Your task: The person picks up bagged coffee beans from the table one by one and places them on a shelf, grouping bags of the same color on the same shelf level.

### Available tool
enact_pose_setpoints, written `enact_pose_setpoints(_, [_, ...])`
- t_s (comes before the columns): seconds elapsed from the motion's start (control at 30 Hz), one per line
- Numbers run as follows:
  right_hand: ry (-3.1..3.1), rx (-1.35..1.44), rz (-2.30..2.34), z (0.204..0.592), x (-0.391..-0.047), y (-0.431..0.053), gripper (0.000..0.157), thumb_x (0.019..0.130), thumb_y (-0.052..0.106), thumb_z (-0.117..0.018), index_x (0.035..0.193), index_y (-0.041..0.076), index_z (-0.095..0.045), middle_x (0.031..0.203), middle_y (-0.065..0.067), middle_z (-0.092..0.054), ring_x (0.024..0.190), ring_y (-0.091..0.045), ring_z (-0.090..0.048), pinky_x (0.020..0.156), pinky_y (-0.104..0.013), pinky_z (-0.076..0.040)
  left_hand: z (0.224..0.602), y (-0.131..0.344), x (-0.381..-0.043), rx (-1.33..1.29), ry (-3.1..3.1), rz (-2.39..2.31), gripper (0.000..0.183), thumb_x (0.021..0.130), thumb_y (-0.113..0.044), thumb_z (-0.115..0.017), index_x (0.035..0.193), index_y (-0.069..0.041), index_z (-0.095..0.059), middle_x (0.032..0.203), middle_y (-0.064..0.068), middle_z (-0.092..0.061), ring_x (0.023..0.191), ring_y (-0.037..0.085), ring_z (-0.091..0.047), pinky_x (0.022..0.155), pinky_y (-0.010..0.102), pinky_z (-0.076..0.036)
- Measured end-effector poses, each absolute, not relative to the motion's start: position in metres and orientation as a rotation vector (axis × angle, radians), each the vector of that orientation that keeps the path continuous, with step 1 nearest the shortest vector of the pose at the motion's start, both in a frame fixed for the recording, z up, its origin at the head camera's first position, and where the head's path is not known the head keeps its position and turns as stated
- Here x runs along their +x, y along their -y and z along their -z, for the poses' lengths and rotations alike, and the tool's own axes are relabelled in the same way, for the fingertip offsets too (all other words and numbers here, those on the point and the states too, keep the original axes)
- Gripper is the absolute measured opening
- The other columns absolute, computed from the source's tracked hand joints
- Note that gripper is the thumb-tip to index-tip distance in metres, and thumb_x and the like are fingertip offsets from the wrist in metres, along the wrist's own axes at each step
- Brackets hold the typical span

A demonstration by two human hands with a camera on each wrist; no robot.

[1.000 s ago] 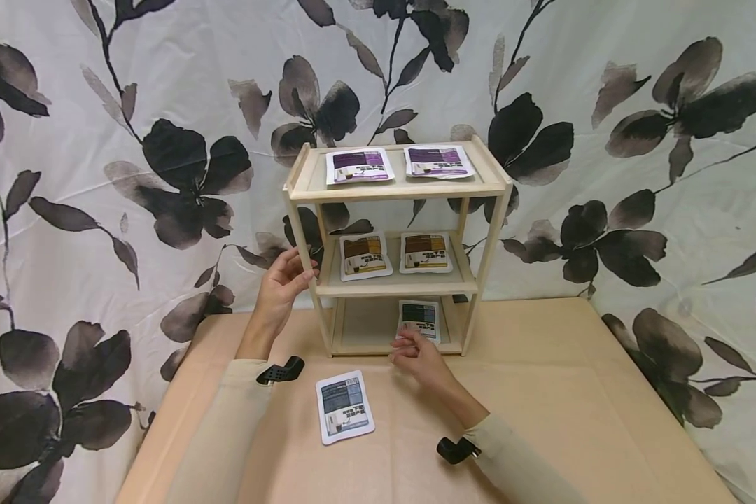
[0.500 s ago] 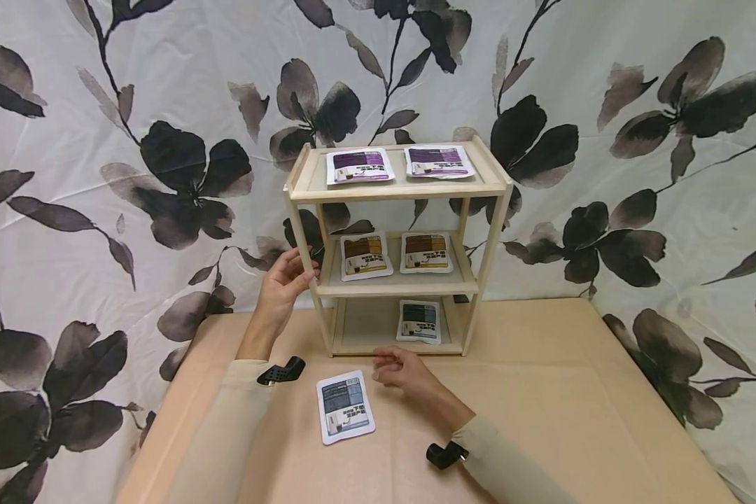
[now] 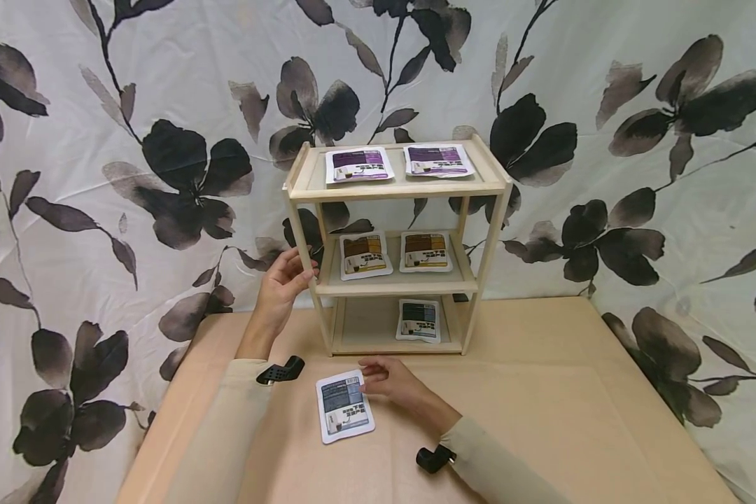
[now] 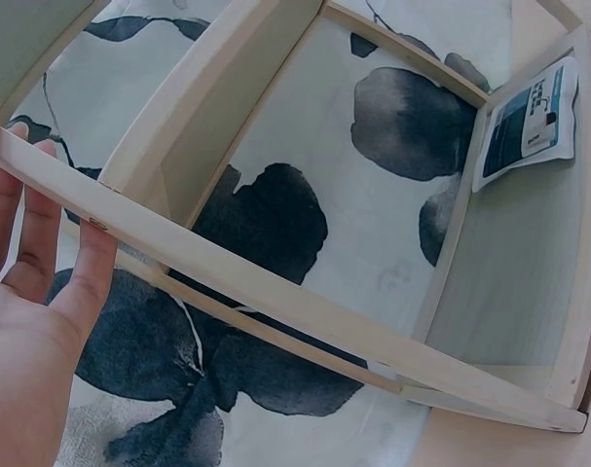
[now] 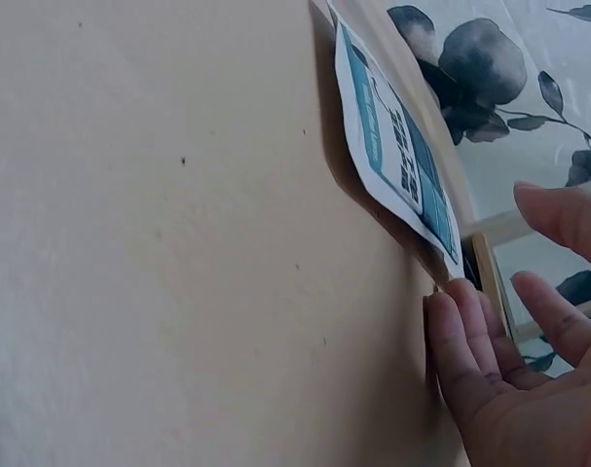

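My left hand holds the left front post of a small three-tier wooden shelf, its fingers behind the post in the left wrist view. A white pouch with a blue-grey label lies flat on the table in front of the shelf. At this pouch's upper right corner is my right hand, fingers loosely bent and thumb apart; in the right wrist view the fingertips are right at the pouch's edge. A similar pouch with a dark teal label lies on the right of the bottom tier.
Two purple-labelled pouches, one left and one right, lie on the top tier. The middle tier bears two brown-labelled pouches, left and right. Behind the table hangs a floral cloth.
My right hand has moved left and toward me, from the bottom-tier pouch to the corner of the pouch on the table. The left hand has stayed on the post.
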State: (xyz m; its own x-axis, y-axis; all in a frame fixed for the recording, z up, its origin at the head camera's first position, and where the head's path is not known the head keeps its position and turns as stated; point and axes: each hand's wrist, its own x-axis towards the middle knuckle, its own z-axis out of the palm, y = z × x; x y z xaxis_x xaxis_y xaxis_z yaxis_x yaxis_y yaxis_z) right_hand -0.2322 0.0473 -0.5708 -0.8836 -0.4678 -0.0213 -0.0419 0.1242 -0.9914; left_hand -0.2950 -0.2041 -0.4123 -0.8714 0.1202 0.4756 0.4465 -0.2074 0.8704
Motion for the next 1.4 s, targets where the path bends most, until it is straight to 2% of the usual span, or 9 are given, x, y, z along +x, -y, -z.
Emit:
enact_pose_setpoints(0.2, [-2.089, -0.481, 1.8, 0.565, -0.228, -0.041, 0.053, 0.086, -0.002, -0.076, 0.134, -0.011, -0.056, 0.127, -0.031, -0.059, 0.099, -0.025, -0.061, 0.078, -0.02, -0.051, 0.413, 0.205, -0.296, -0.682, 1.83, 2.17, 0.051, 0.098, 0.001, -0.063, 0.145, 0.006, -0.043, 0.114, 0.004, -0.064, 0.104, 0.016, -0.067, 0.089, 0.027, -0.058])
enact_pose_setpoints(0.43, [-2.226, -0.548, 1.694, 0.566, -0.225, -0.03, 0.056, 0.081, -0.005, -0.08, 0.132, -0.011, -0.058, 0.123, -0.029, -0.06, 0.103, -0.036, -0.064, 0.077, -0.022, -0.054, 0.412, 0.205, -0.296, -0.674, 1.821, 2.166, 0.047, 0.097, 0.001, -0.065, 0.142, 0.0, -0.051, 0.114, 0.007, -0.064, 0.105, 0.022, -0.066, 0.087, 0.027, -0.058])
enact_pose_setpoints(0.6, [-2.574, -0.585, 1.434, 0.572, -0.219, -0.018, 0.066, 0.073, 0.014, -0.093, 0.131, 0.002, -0.064, 0.115, -0.011, -0.054, 0.098, -0.019, -0.053, 0.074, -0.022, -0.042, 0.411, 0.205, -0.296, -0.665, 1.826, 2.164, 0.043, 0.097, 0.001, -0.064, 0.139, -0.008, -0.057, 0.114, 0.007, -0.064, 0.108, 0.029, -0.065, 0.087, 0.027, -0.058])
enact_pose_setpoints(0.67, [-2.672, -0.584, 1.351, 0.572, -0.217, -0.015, 0.068, 0.071, 0.02, -0.095, 0.131, 0.006, -0.065, 0.112, -0.008, -0.053, 0.095, -0.018, -0.049, 0.072, -0.023, -0.037, 0.411, 0.205, -0.295, -0.66, 1.832, 2.162, 0.042, 0.098, 0.001, -0.064, 0.137, -0.012, -0.059, 0.115, 0.007, -0.064, 0.109, 0.03, -0.065, 0.088, 0.028, -0.058])
enact_pose_setpoints(0.87, [-2.7, -0.615, 1.299, 0.572, -0.213, -0.014, 0.067, 0.072, 0.017, -0.094, 0.133, 0.011, -0.066, 0.102, -0.009, -0.054, 0.087, -0.014, -0.047, 0.067, -0.025, -0.035, 0.413, 0.204, -0.296, -0.669, 1.811, 2.183, 0.041, 0.098, 0.002, -0.063, 0.132, -0.02, -0.063, 0.113, 0.006, -0.065, 0.105, 0.024, -0.066, 0.087, 0.027, -0.058])
enact_pose_setpoints(1.0, [-2.639, -0.654, 1.318, 0.569, -0.212, -0.014, 0.06, 0.074, 0.011, -0.09, 0.131, 0.013, -0.069, 0.111, -0.01, -0.065, 0.092, -0.016, -0.054, 0.078, -0.026, -0.043, 0.414, 0.204, -0.296, -0.669, 1.813, 2.181, 0.041, 0.098, 0.002, -0.062, 0.133, -0.018, -0.062, 0.113, 0.004, -0.065, 0.105, 0.022, -0.066, 0.087, 0.027, -0.058])
enact_pose_setpoints(1.1, [-2.568, -0.654, 1.354, 0.569, -0.211, -0.014, 0.052, 0.077, 0.007, -0.088, 0.126, 0.014, -0.072, 0.123, -0.008, -0.068, 0.099, -0.017, -0.055, 0.088, -0.029, -0.045, 0.415, 0.204, -0.296, -0.667, 1.815, 2.18, 0.042, 0.098, 0.002, -0.062, 0.138, -0.009, -0.058, 0.112, 0.003, -0.065, 0.105, 0.021, -0.066, 0.087, 0.027, -0.058])
enact_pose_setpoints(1.2, [-2.511, -0.634, 1.378, 0.57, -0.211, -0.015, 0.047, 0.078, 0.006, -0.087, 0.122, 0.014, -0.074, 0.124, -0.007, -0.069, 0.101, -0.018, -0.055, 0.09, -0.031, -0.044, 0.414, 0.204, -0.295, -0.668, 1.815, 2.185, 0.044, 0.098, 0.003, -0.061, 0.141, -0.002, -0.053, 0.112, 0.002, -0.065, 0.104, 0.018, -0.066, 0.086, 0.026, -0.058])
enact_pose_setpoints(1.4, [-2.454, -0.617, 1.425, 0.571, -0.212, -0.02, 0.044, 0.077, 0.005, -0.087, 0.118, 0.013, -0.076, 0.126, -0.007, -0.069, 0.114, -0.019, -0.057, 0.107, -0.042, -0.043, 0.413, 0.204, -0.294, -0.686, 1.803, 2.192, 0.042, 0.099, 0.004, -0.06, 0.138, -0.009, -0.058, 0.112, 0.004, -0.065, 0.103, 0.017, -0.067, 0.083, 0.025, -0.057])
